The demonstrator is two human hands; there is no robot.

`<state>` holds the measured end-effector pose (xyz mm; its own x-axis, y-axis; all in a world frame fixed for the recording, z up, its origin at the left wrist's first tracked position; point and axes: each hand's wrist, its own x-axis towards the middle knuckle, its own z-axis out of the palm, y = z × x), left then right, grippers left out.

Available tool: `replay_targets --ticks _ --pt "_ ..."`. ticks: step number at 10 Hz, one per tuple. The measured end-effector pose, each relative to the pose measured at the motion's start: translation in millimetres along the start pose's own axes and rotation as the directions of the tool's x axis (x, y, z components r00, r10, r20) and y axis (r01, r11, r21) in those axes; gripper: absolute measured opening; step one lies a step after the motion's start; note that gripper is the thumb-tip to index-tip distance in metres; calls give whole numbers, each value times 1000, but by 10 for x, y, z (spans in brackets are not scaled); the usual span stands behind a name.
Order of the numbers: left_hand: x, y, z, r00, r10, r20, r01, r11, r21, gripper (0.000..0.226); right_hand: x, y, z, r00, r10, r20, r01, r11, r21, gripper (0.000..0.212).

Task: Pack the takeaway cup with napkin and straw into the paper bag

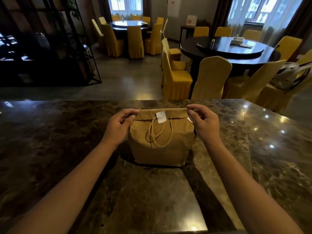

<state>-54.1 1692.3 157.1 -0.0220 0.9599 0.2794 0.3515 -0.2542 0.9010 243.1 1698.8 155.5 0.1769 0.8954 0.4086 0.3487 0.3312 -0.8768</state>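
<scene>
A brown paper bag stands upright on the dark marble counter. Its top is folded over toward me, and a white sticker lies across the fold. The twine handles hang down the front face. My left hand pinches the left end of the folded top. At the right end of that fold my right hand pinches it the same way. A small white bit shows at the bag's right top corner by my right palm. The cup, napkin and straw are not visible.
The counter's far edge runs just behind the bag. Beyond it is a dining room with yellow-covered chairs, two round dark tables and a black metal shelf at the left.
</scene>
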Motion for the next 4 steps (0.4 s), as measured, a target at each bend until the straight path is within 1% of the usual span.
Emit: replay_targets --ticks 1,2,3,4 --pt "-14 -55 -48 998 -56 -7 55 996 -72 33 6 -14 52 1000 -7 14 7 1000 -8 18" --pt "0 -8 -96 996 -85 11 86 993 -75 47 22 -49 45 1000 -17 18 18 1000 -7 20" --pt "30 15 -121 996 -82 29 85 992 -90 55 62 -47 25 999 18 44 -16 999 -45 32" --pt "98 65 -147 998 -58 34 59 998 -33 61 96 -138 33 996 53 66 -48 996 -76 42"
